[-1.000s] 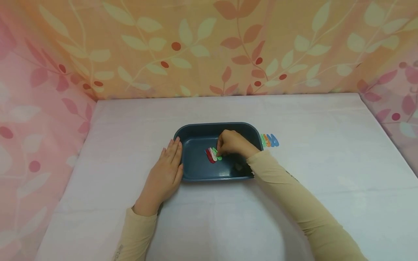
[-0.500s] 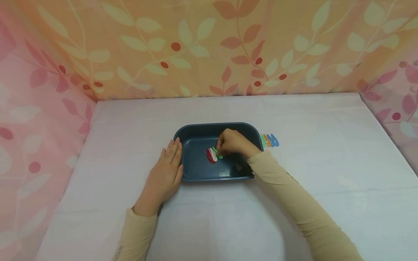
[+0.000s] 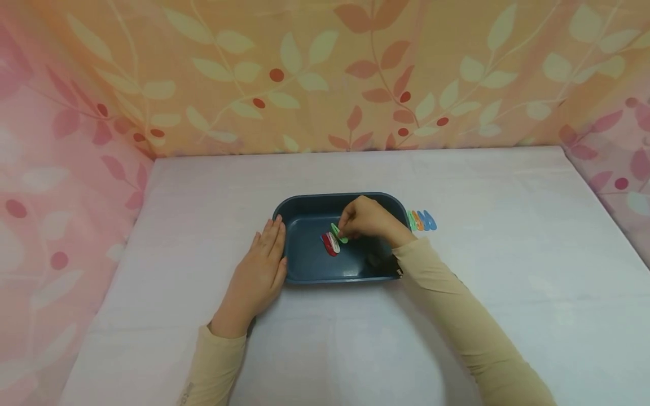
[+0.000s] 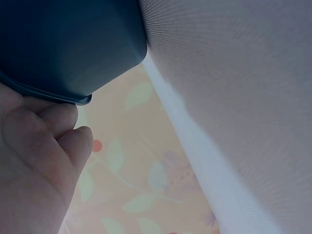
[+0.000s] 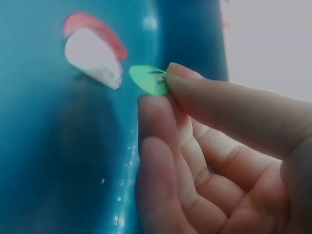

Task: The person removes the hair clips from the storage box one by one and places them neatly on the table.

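A dark blue rectangular tray stands on the white cloth. My left hand lies along the tray's left side with straight fingers touching its rim; the left wrist view shows fingertips at the rim's edge. Over the tray's inside, my right hand pinches a green snap hair clip between thumb and forefinger. Beside that clip, a red hair clip and a white hair clip lie close together on the tray floor. A bit of blue shows at the red one's edge.
Outside the tray's right side, several hair clips lie in a row: a green one, an orange one and blue ones. A leaf-patterned curtain stands behind the white-covered table.
My right hand has lifted slightly, and the green clip has come up and a little apart from the white one. The left hand stays at the tray's side.
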### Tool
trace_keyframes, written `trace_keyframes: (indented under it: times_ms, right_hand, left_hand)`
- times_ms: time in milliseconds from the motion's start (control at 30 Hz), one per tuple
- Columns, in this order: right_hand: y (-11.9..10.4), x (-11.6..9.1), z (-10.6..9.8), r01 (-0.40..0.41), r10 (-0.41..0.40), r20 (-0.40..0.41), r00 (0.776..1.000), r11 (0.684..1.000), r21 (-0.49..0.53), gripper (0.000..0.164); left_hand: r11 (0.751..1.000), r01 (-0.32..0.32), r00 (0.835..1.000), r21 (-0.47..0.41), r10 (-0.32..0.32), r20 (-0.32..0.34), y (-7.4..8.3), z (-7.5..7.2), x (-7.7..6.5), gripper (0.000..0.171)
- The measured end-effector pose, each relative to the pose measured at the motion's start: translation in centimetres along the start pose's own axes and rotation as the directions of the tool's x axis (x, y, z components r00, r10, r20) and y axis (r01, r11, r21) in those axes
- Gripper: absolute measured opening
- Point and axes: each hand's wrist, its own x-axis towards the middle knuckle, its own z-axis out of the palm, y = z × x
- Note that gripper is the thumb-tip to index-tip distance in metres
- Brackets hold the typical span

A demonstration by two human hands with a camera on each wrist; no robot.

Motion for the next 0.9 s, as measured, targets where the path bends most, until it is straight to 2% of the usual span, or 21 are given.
trace_keyframes:
  times_ms: [133,533,900]
  right_hand:
    - [-0.1,-0.5,-0.5,0.021,-0.021,-0.005,1.0,0.998,0.051,0.006]
    - [0.1,-1.9,-2.1,0.092,-0.087,-0.055,0.995,0.99,0.103,0.01]
    - [0.7,-3.5,-3.4,0.099,-0.082,-0.111,0.99,0.984,0.151,0.014]
  left_hand:
    - [1.0,0.002,1.0,-0.004,-0.002,0.003,0.1,0.0,0.0,0.056]
    - [1.0,0.003,1.0,-0.002,-0.003,0.0,0.0,0.0,0.0,0.056]
    - [1.0,-0.009,1.0,-0.003,0.009,-0.018,-0.1,0.2,0.0,0.056]
